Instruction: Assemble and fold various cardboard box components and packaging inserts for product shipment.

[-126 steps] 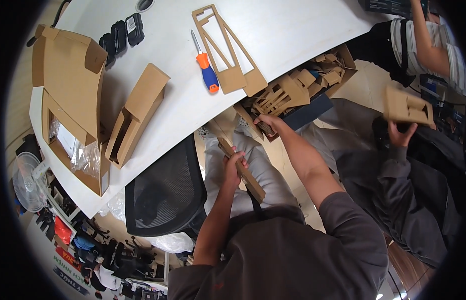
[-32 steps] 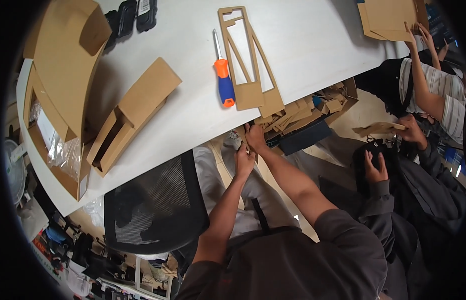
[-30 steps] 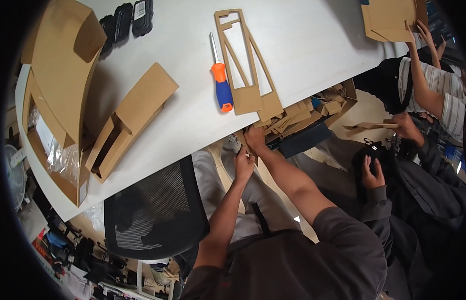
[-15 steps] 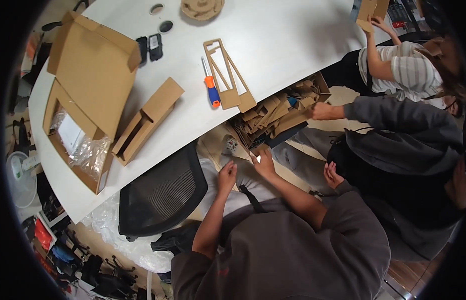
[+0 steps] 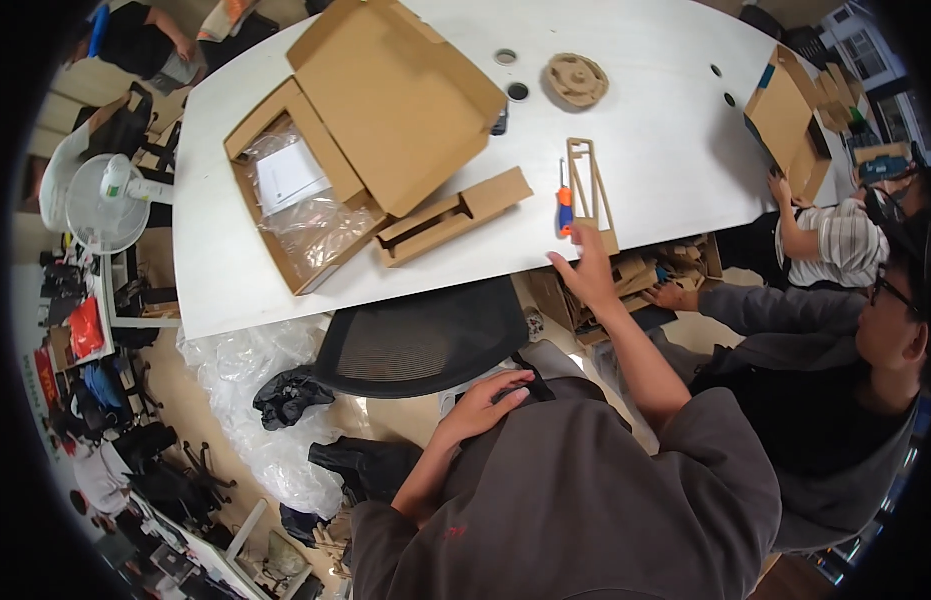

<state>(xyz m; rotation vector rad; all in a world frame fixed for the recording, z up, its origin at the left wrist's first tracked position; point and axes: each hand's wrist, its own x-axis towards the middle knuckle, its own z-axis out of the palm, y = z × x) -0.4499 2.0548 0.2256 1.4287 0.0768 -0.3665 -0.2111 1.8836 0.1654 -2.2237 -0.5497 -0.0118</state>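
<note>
Two patches of writing show: small red lettering on the person's dark shirt [image 5: 546, 480], too blurred to read, and a banner [image 5: 46, 390] at the far left, its letters bent and tiny. A white sheet [image 5: 291, 178] inside the open box [image 5: 396, 110] carries faint print, also unreadable.

On the desk [image 5: 666, 130] lies a screwdriver [image 5: 565, 208] with a metal shaft, a blue handle and orange at both handle ends. Just to its right are flat brown cardboard frames [image 5: 606, 242], overlapping, with long cut-out openings.

The right hand [image 5: 592, 270] is at the desk's near edge, fingers spread and grasping nothing, by the handle's end; contact cannot be told. The left hand [image 5: 491, 403] lies against the shirt front, fingers extended; whether they pinch anything there cannot be told. A co-worker's hand [image 5: 672, 296] is at the scrap box [image 5: 558, 300].
</note>
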